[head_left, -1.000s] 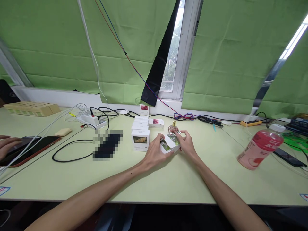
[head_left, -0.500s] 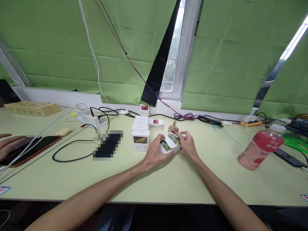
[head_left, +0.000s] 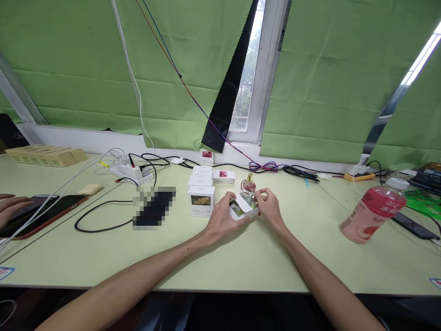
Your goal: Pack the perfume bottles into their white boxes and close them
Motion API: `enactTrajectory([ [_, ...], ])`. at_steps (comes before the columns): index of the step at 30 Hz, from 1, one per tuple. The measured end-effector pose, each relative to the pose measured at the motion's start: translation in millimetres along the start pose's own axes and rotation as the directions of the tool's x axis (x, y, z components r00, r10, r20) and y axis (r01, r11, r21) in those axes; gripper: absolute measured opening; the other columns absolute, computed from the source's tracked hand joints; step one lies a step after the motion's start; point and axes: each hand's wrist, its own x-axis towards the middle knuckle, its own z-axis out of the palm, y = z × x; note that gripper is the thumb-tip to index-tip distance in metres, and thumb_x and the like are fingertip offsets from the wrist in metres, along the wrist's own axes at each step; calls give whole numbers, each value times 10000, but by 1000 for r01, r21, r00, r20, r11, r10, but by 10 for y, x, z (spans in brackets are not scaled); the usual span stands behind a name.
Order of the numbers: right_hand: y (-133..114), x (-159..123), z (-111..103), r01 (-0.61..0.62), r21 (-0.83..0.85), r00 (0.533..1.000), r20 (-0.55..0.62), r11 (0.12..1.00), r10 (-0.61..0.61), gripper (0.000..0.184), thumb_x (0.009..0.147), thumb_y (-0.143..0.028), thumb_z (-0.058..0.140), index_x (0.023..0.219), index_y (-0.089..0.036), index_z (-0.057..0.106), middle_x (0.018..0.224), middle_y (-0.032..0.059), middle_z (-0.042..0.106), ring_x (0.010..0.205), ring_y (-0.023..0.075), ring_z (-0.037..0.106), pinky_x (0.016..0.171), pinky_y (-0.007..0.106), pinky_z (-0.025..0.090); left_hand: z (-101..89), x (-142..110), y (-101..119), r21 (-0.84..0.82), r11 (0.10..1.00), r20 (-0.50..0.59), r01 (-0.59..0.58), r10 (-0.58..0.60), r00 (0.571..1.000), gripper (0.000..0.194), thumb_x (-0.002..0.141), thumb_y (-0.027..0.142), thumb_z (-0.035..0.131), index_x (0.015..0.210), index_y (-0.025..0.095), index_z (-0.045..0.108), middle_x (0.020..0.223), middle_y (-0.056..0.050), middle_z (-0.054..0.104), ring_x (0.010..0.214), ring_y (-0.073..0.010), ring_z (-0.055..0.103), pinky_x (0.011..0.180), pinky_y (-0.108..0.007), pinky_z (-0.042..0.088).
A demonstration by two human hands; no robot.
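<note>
One co-worker's hand is resting over a dark device at far left, yellow boxes sitting behind. Power strip is lying next along. White boxes are standing in a row just beside the person's left hand, which is gripping a loose box, thumb and fingers clamped on it, picture side up, near the middle of the table. Clear glass, probably a bottle, is sitting at that box's far end past the white flap; how far inside, cannot tell. Gold-capped bottle is standing just behind. Right hand is working there, fingertips close together; cannot tell if they're pinching glass or cardboard. Step in hand, judging by this: fitting glass in or easing it out, direction unclear. Next move probably calls for a steady left, the right guiding glass straight past the flap. Drink bottle is sitting well apart, phone lying beyond.
</note>
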Motion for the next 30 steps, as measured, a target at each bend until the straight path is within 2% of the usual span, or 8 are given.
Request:
enactTrajectory([
  [8,22,17,-1,5,25,1000,9,1000,-6,224,799,-420,624,858,-231,519,582,-12,676,361,150,534,316,238,416,3,-6,2,-6,1000,-16,1,-1,1000,577,697,518,792,1076,219,476,1022,-61,668,860,-226,634,629,-283,450],
  [14,80,52,5,7,53,1000,21,999,-9,229,803,-426,629,860,-233,519,616,3,689,409,167,579,309,244,445,12,-2,-14,-1,1000,-33,-21,21,999,568,696,493,800,1078,217,483,1011,-52,665,828,-209,627,644,-285,452],
  [20,73,44,9,-12,89,998,64,996,6,283,795,-468,661,864,-236,515,679,16,711,441,184,625,312,259,469,-2,-2,0,-14,1000,-21,-20,20,1000,588,699,538,796,1081,219,482,1001,-49,668,834,-212,625,639,-285,452],
  [30,83,66,15,-40,125,996,78,991,31,304,762,-477,683,834,-238,508,661,6,703,433,182,614,302,262,467,-6,4,-5,0,1000,-9,-13,13,1000,588,687,515,799,1074,217,472,1003,-51,655,818,-209,614,640,-293,450],
])
